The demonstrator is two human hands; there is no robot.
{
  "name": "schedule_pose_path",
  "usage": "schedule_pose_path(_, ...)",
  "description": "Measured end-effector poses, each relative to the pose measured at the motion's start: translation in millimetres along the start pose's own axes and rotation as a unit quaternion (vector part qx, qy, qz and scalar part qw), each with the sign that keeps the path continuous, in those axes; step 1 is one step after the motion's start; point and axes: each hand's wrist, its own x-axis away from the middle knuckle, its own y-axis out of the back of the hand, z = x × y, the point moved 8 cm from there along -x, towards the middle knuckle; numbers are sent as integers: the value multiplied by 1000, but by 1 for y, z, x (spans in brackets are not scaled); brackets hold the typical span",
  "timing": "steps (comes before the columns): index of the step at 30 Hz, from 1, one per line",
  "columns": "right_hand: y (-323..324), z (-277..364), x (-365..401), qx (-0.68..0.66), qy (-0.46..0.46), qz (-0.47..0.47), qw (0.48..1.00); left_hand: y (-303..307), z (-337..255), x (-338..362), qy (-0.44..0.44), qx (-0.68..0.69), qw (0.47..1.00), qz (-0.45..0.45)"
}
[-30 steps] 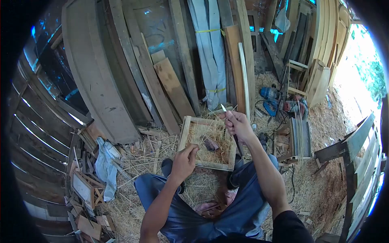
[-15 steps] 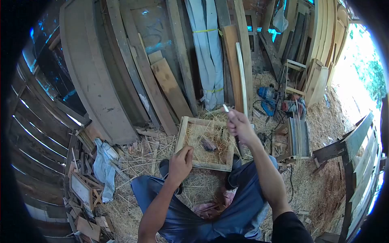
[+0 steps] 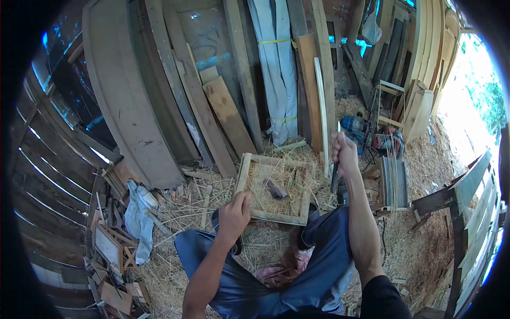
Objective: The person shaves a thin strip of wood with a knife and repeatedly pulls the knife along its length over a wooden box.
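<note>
My left hand (image 3: 234, 217) is closed at the lower left corner of a wooden frame (image 3: 276, 217); what its fingers hold, if anything, is too small to tell. My right hand (image 3: 345, 155) is raised to the right of the frame, wrapped round a knife (image 3: 334, 178) whose dark handle hangs below the fist and whose pale blade tip points up. Inside the frame lie thin shavings and a dark block (image 3: 275, 189). The frame rests on the ground between my feet.
Boards (image 3: 228, 109) and a pale wrapped bundle (image 3: 276, 69) lean at the back. A blue power tool (image 3: 353, 127) sits at the right, near thin sticks (image 3: 392, 175). A pale cloth (image 3: 139, 220) and wood scraps lie at the left.
My right hand has moved right, away from the frame, with the knife turned more upright. My left hand stays closed near the frame's corner. The view has shifted slightly.
</note>
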Motion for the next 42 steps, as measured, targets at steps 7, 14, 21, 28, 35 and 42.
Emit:
schedule_pose_path(7,-111,-45,83,48,-148,270,950,-4,-18,-10,-32,-32,999,-26)
schedule_pose_path(14,-106,-48,66,38,-104,260,959,-3,-28,-10,-80,-59,995,-20)
schedule_pose_path(21,-73,-37,41,13,-101,197,975,-9,-26,-5,-92,-31,995,10)
schedule_pose_path(28,-16,-30,-5,11,-60,72,996,-7,-21,1,-96,-34,995,-4)
schedule_pose_path(35,-34,-7,26,113,-39,53,991,-7,12,-6,33,95,995,5)
schedule_pose_path(42,-95,-50,48,471,263,217,814,-43,29,-10,232,443,864,67)
